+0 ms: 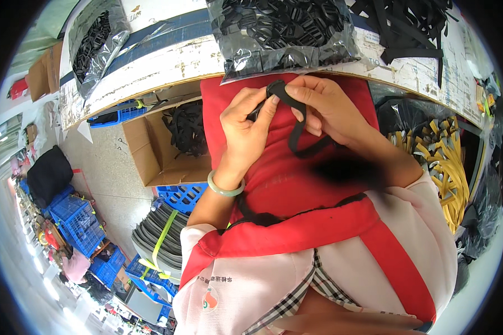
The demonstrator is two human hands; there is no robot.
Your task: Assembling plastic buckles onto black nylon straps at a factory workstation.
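Note:
A black webbing strap (298,131) is pinched between my two hands, over the red apron (262,184) on my lap. Thumb and fingers of my left hand (246,125) close on its upper end, where a small black piece, perhaps a buckle, is partly hidden by the fingertips. My right hand (330,109) grips the strap just beside that end, its thumb and forefinger touching the black band. From there the strap hangs in a loop and bends right below my right hand. On the bench edge just beyond my hands lies a clear plastic bag (246,58) full of black plastic buckles.
The worn white bench (179,47) curves across the front. A second bag of black parts (95,50) lies left, loose black straps (411,53) right. Below stand a cardboard box (142,148) and blue crates (77,218). Yellow strips (450,178) hang at my right.

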